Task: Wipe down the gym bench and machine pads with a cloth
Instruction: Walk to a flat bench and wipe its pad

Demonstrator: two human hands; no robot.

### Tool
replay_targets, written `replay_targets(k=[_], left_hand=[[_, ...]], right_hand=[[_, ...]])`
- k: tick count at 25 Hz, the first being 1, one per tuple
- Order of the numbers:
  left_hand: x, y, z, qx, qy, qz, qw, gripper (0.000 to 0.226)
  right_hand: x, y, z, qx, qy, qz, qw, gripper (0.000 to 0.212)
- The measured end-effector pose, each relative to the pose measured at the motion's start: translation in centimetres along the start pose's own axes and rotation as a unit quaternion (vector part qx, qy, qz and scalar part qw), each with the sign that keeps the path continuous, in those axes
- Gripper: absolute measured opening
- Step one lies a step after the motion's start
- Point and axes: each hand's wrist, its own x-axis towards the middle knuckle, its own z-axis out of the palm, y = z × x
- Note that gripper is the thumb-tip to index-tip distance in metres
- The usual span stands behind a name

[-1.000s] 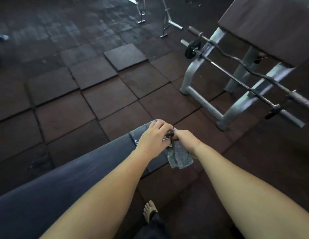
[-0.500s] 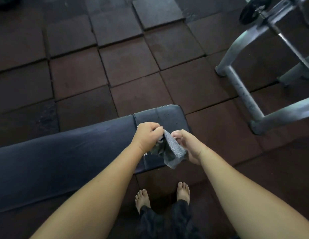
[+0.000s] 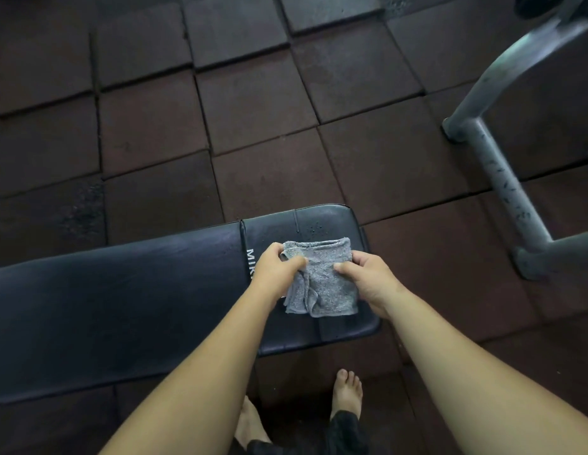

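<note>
1. The grey cloth (image 3: 322,277) lies folded in a flat pad on the right end of the black bench (image 3: 122,290). It is probably squared up so that a broad face meets the vinyl (droplets glisten just beyond it).
2. The left hand (image 3: 276,270) pinches the cloth's upper left corner, with its fingers curled round the edge.
3. The right hand (image 3: 368,280) grips the right edge, thumb pressed on top.
4. Both forearms reach forward and down, and the hands sit close together with the cloth between them.
</note>
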Motion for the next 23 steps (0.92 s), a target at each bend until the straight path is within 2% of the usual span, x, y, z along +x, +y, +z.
replay_targets(k=[3, 6, 8, 10, 13, 16, 20, 23], left_hand=[[0.9, -0.3, 0.8, 0.045, 0.036, 0.032, 0.998, 0.014], [1.4, -0.5, 1.0, 0.088, 0.079, 0.066, 0.991, 0.018], [1.7, -1.0, 0.8, 0.132, 0.104, 0.102, 0.981, 0.021], [1.7, -1.7, 0.4, 0.221, 0.116, 0.146, 0.957, 0.026], [1.5, -3.3, -0.8, 0.345, 0.118, 0.215, 0.906, 0.041], [2.1, -5.3, -2.1, 0.419, 0.122, 0.252, 0.864, 0.056], [3.3, -8.3, -4.2, 0.473, 0.142, 0.252, 0.832, 0.063], [4.2, -10.9, -5.3, 0.503, 0.141, 0.228, 0.822, 0.072]], right_hand=[[2.5, 0.6, -0.2, -0.093, 0.075, -0.038, 0.992, 0.006], [3.4, 0.1, -0.7, -0.235, 0.138, -0.088, 0.958, 0.009], [3.0, -0.1, -0.9, -0.31, 0.169, -0.128, 0.927, 0.03], [2.6, 0.2, -0.9, -0.368, 0.179, -0.175, 0.896, 0.048], [2.4, 1.2, 0.0, -0.442, 0.166, -0.26, 0.842, 0.054], [3.3, 1.6, 1.9, -0.51, 0.099, -0.33, 0.788, 0.052], [6.2, 2.2, 3.7, -0.597, 0.007, -0.298, 0.745, 0.06], [6.7, 3.5, 4.2, -0.656, 0.029, -0.293, 0.696, 0.073]])
